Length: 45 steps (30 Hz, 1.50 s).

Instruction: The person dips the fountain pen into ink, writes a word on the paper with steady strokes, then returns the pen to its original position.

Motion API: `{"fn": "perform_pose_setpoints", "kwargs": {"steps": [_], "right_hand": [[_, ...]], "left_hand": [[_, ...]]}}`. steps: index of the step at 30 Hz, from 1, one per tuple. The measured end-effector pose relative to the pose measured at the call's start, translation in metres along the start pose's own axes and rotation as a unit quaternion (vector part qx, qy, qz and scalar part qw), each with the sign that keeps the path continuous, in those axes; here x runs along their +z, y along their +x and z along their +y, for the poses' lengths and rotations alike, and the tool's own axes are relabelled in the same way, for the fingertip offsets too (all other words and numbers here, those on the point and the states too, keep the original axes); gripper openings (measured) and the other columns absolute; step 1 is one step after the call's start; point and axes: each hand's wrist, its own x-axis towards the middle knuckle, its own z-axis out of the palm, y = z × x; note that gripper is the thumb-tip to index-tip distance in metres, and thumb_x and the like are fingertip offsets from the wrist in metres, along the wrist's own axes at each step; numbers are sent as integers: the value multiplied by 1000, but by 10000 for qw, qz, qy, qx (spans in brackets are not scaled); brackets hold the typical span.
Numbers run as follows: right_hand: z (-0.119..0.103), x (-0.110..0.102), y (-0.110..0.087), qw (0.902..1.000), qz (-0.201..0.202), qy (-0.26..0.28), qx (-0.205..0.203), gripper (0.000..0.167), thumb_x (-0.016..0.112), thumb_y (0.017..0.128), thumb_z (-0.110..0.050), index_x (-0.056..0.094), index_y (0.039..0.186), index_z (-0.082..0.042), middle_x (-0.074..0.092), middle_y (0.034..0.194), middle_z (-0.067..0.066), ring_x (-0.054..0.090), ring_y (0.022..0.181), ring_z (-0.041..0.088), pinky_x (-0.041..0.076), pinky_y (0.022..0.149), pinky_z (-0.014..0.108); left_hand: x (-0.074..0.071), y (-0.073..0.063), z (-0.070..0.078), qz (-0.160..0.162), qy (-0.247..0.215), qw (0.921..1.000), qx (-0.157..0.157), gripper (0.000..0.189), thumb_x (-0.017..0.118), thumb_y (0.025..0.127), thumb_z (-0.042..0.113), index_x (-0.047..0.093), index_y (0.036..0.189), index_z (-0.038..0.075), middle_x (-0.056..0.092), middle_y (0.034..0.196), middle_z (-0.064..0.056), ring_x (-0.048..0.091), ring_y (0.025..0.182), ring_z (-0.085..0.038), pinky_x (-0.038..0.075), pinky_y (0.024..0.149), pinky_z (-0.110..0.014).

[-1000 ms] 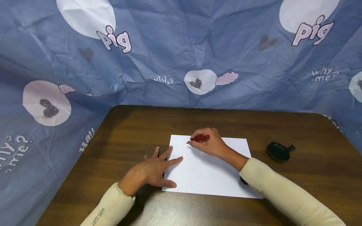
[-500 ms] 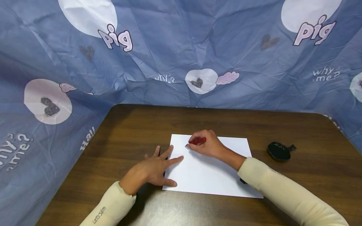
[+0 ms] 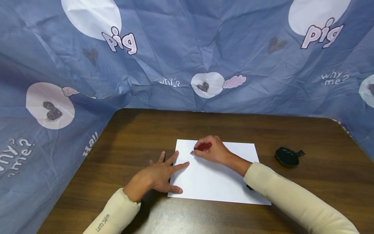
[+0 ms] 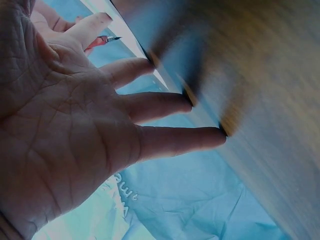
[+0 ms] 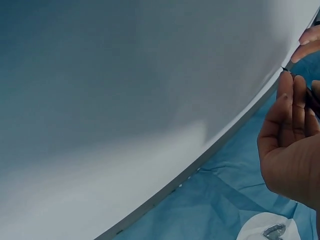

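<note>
A white sheet of paper (image 3: pixel 216 182) lies on the wooden table. My left hand (image 3: pixel 160 177) rests with its fingers spread over the sheet's left edge, thumb and index finger on the paper. Near the upper left part of the sheet, my right hand (image 3: pixel 214 151) pinches a red pen (image 3: pixel 205 147), its tip pointing left and down at the paper. The left wrist view shows the pen's dark pointed tip beyond my left thumb. In the right wrist view my right hand (image 5: pixel 287 150) appears at the right edge, the tip right at the paper. No marks show on the sheet.
A small black pan-shaped dish (image 3: pixel 287 156) with a short handle stands on the table to the right of the paper. Dark objects peek out at the sheet's left edge and by my right sleeve (image 3: pixel 268 178). A blue printed cloth (image 3: pixel 169 52) hangs behind the table (image 3: pixel 140 130).
My right hand has brought the pen tip slightly toward me and to the left over the paper. My left hand and the sheet stay in place.
</note>
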Motion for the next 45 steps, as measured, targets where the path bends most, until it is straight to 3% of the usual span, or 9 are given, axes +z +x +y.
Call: {"fn": "perform_pose_setpoints", "kwargs": {"steps": [20, 28, 45], "right_hand": [[-2, 2, 1, 9997, -119, 189, 8, 6, 82, 82, -11, 77, 84, -7, 73, 80, -2, 62, 65, 7, 53, 58, 24], [1, -6, -3, 9997, -99, 143, 141, 5, 82, 81, -10, 78, 84, -10, 73, 80, -3, 63, 67, 8, 54, 58, 24], [3, -8, -4, 9988, -134, 225, 418, 5, 82, 81, -11, 78, 85, -10, 72, 79, -4, 64, 66, 11, 55, 58, 27]], "left_hand": [[2, -3, -3, -26, -98, 9999, -111, 84, 72, 83, 60, 32, 155, 42, 6, 167, -6, 5, 145, -55, 20, 98, -82], [2, 2, 0, -13, -95, 10000, 5, 85, 71, 83, 61, 31, 156, 42, 6, 167, -7, 5, 145, -55, 21, 98, -81], [1, 2, 0, -60, -67, 9999, -126, 85, 72, 82, 61, 31, 155, 43, 6, 167, -6, 5, 145, -55, 21, 100, -80]]}}
